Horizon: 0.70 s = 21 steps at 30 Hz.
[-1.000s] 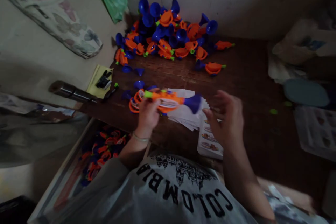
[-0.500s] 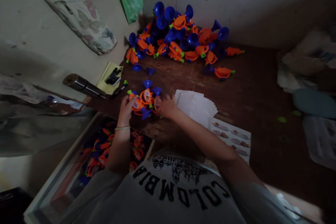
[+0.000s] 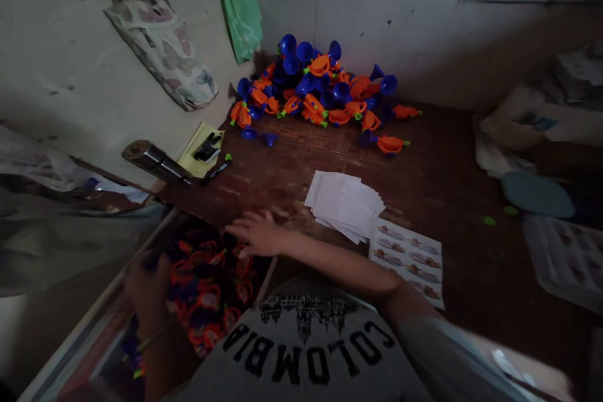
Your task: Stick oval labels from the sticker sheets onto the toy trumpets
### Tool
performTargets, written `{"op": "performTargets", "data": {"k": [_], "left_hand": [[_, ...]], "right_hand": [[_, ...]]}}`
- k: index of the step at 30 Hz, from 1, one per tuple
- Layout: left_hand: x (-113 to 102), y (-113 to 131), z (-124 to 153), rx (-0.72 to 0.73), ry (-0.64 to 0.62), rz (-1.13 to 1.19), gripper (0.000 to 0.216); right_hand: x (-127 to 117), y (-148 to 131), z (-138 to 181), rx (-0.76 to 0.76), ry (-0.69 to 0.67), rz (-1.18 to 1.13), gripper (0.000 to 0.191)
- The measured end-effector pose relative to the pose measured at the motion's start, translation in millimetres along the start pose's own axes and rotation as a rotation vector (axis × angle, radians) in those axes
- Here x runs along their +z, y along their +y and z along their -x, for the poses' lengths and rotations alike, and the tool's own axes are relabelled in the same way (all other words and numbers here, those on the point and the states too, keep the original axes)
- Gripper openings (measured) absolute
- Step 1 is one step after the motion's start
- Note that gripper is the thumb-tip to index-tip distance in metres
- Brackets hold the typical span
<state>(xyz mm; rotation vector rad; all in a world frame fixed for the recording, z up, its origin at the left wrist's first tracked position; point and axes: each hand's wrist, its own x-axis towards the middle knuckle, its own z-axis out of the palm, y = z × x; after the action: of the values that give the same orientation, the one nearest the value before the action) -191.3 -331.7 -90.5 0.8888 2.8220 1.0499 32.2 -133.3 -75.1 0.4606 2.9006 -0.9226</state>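
Note:
My right hand (image 3: 260, 233) is stretched out palm down with its fingers apart, at the table edge beside an open bin. Orange and blue toy trumpets (image 3: 207, 295) fill that bin in a jumbled heap. Over the bin's left side is my left hand (image 3: 148, 282), smeared by motion and in shadow; dark blue shows by its fingers, and whether it holds anything is unclear. A stack of white paper sheets (image 3: 346, 201) lies on the table, with a printed sticker sheet (image 3: 409, 257) just right of it.
More toy trumpets (image 3: 315, 94) are piled against the back wall. A dark metal tumbler (image 3: 155, 160) lies near a yellow pad (image 3: 200, 151) and a black marker (image 3: 217, 169). At the right are a light blue oval lid (image 3: 537, 193) and a clear plastic container (image 3: 565, 257).
The small group of toy trumpets between my hands has left the tabletop. Both hands have moved down and left to the bin, the left one deeper over it.

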Motion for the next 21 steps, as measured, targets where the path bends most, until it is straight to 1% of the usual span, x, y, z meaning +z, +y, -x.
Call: {"op": "performTargets", "data": {"k": [1,2,3,4,5,7,9,11,13,15,17,19,21], "left_hand": [[17,11,-1,0.010,0.007,0.040,0.037],[37,27,-1,0.041,-0.029,0.096,0.043],[59,45,0,0.097,-0.118,0.150,0.046],[83,67,1,0.173,-0.246,0.213,0.050],[107,90,4,0.259,-0.400,0.259,0.054],[154,138,14,0.391,-0.614,0.293,0.060],[195,181,26,0.504,-0.767,0.285,0.074],[225,213,41,0.595,-0.863,0.262,0.083],[243,233,55,0.672,-0.941,0.251,0.089],[249,242,68,0.737,-0.994,0.254,0.094],[246,245,79,0.775,-1.009,0.257,0.103],[239,245,90,0.832,-0.977,0.203,0.110],[232,247,100,0.954,-0.937,0.106,0.109]], "right_hand": [[-13,15,12,0.103,0.061,0.026,0.074],[-27,31,26,0.195,0.117,0.048,0.074],[-39,49,40,0.296,0.174,0.069,0.074],[-51,67,55,0.395,0.224,0.087,0.076],[-61,84,70,0.485,0.270,0.104,0.078],[-75,116,97,0.652,0.347,0.134,0.078],[-84,141,121,0.783,0.386,0.138,0.075],[-86,155,147,0.872,0.401,0.124,0.075],[-83,158,177,0.920,0.421,0.115,0.075],[-74,153,211,0.944,0.430,0.112,0.074],[-60,143,245,0.967,0.401,0.101,0.074],[-42,135,273,0.999,0.355,0.087,0.077],[-25,131,293,1.026,0.310,0.077,0.085]]}}
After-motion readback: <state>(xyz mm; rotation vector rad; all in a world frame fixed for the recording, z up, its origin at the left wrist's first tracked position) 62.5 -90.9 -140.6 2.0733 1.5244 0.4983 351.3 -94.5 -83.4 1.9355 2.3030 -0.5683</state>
